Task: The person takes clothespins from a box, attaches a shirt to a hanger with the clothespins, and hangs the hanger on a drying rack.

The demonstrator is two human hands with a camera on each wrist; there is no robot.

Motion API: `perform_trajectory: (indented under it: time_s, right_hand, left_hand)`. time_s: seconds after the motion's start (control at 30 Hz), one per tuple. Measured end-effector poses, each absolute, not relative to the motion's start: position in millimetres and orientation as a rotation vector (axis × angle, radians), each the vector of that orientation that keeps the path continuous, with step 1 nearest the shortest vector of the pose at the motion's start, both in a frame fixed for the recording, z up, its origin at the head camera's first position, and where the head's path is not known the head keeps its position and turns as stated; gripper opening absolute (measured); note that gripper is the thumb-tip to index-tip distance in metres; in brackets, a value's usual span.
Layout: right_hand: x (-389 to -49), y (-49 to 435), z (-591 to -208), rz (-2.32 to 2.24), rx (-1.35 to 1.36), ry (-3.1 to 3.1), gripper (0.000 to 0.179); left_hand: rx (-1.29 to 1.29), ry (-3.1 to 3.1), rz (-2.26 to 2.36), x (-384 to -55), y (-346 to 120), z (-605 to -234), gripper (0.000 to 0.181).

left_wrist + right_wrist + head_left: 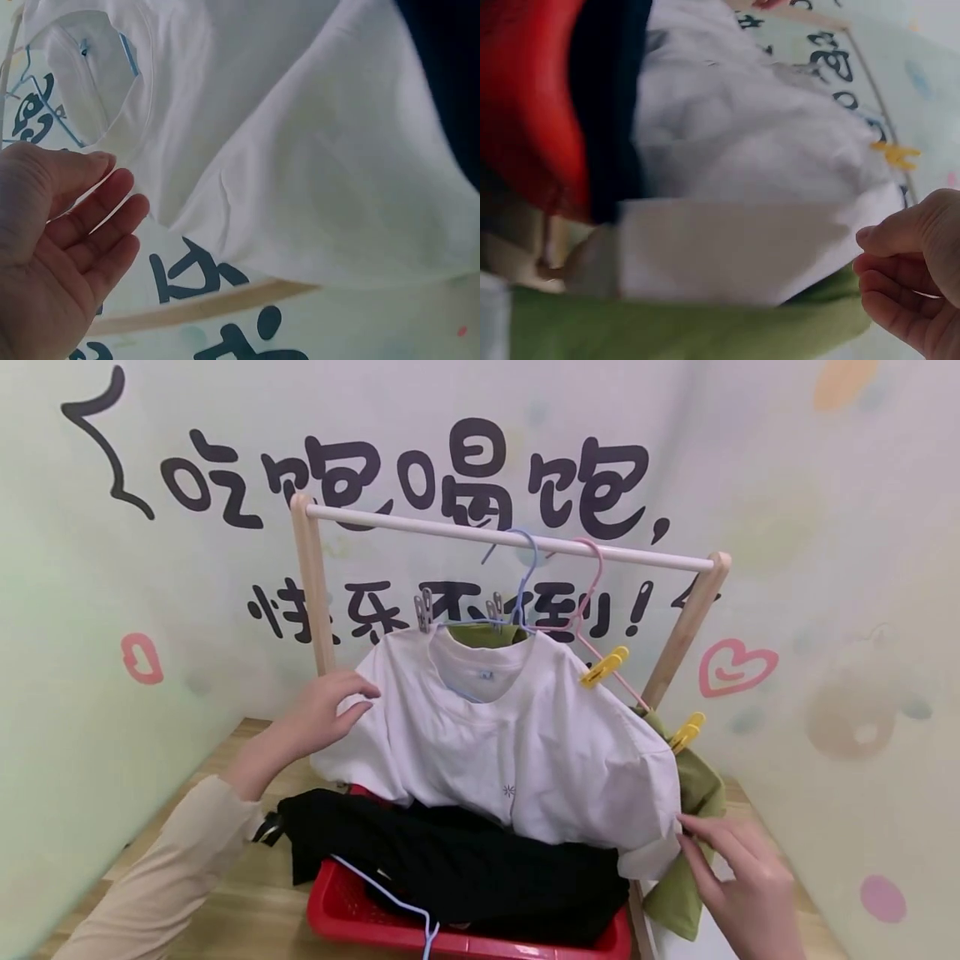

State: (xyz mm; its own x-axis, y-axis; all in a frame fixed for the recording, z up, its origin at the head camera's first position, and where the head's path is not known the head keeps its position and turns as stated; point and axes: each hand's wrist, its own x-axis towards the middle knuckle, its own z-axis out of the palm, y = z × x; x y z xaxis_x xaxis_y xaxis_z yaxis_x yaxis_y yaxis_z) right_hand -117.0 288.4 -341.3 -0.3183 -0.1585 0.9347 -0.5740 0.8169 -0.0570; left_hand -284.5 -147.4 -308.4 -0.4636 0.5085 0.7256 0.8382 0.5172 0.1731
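Note:
A white T-shirt (480, 752) hangs from a blue hanger (536, 560) on a small rack, with two grey clothespins (424, 612) along its collar side. My right hand (750, 881) pinches the edge of the shirt's sleeve on the right; in the right wrist view thumb and forefinger meet at the white cloth (780, 247). By the opposite shoulder, my left hand (318, 714) is held with fingers loosely bent. Nothing shows between those fingers in the left wrist view, where the shirt (300, 165) spreads beside them. Behind hangs a green garment (697, 777) on a pink hanger (597, 568).
The rack's white bar (442, 530) runs between wooden posts. Two yellow clothespins (604, 668) show on the right. Below the shirt, a black garment (465, 868) lies over a red basket (352, 922), with another blue hanger (386, 891) at its front. Lettered walls stand behind.

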Motion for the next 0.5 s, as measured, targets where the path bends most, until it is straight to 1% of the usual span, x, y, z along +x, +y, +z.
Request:
perform_trajectory:
  time_s: [0.13,0.4,0.47,0.5]
  right_hand:
    - [-109.5,310.3,-371.1,0.475,0.528,-1.921,0.048]
    - [-101.3,345.1,-419.4,0.496,0.626,-2.058,0.053]
    - [-98.9,352.5,-430.1,0.538,0.641,-2.151,0.051]
    - [-98.0,356.2,-435.4,0.553,0.637,-2.21,0.046]
  left_hand:
    - [-1.124,-2.139,-0.646,-264.1,-164.0,-314.9,0.022]
    - [-1.103,-2.248,-0.544,-228.0,-185.3,-340.8,0.026]
    - [-1.109,-2.247,-0.53,-221.5,-189.6,-348.5,0.028]
    - [-1.113,-2.241,-0.523,-218.7,-191.6,-352.3,0.028]
